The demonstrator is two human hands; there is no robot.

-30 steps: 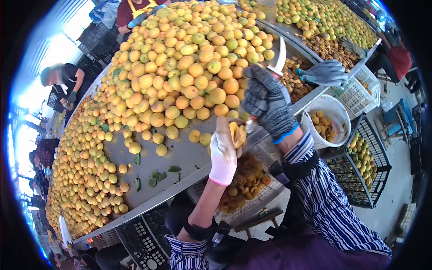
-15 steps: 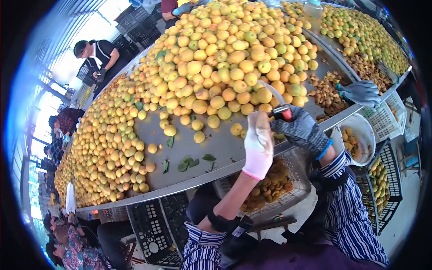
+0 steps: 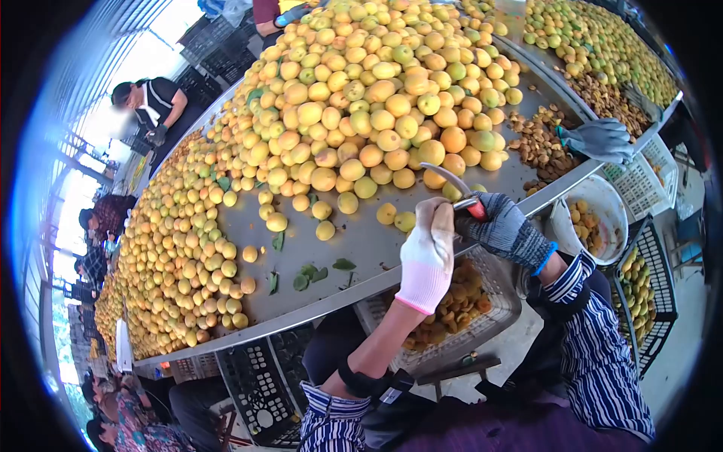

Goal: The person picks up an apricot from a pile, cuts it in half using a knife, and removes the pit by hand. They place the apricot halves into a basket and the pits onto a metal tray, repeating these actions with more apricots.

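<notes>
Lowered the right hand (image 3: 506, 226) from a second earlier to meet the left hand (image 3: 427, 256) at centre right, fingers clamped round the knife (image 3: 454, 183), left fingers curled shut with any apricot hidden, above the basket (image 3: 501, 290) by the surface (image 3: 354, 241) edge, probably mid-cut.

left hand (image 3: 427, 256) white-gloved, beside knife (image 3: 454, 183) | right hand (image 3: 504, 226) grips knife | apricots (image 3: 361, 98) heaped on table (image 3: 361, 242)

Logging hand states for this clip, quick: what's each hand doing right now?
Left hand: back faces the camera; open or closed cannot be told.
Right hand: closed, holding a knife.
</notes>
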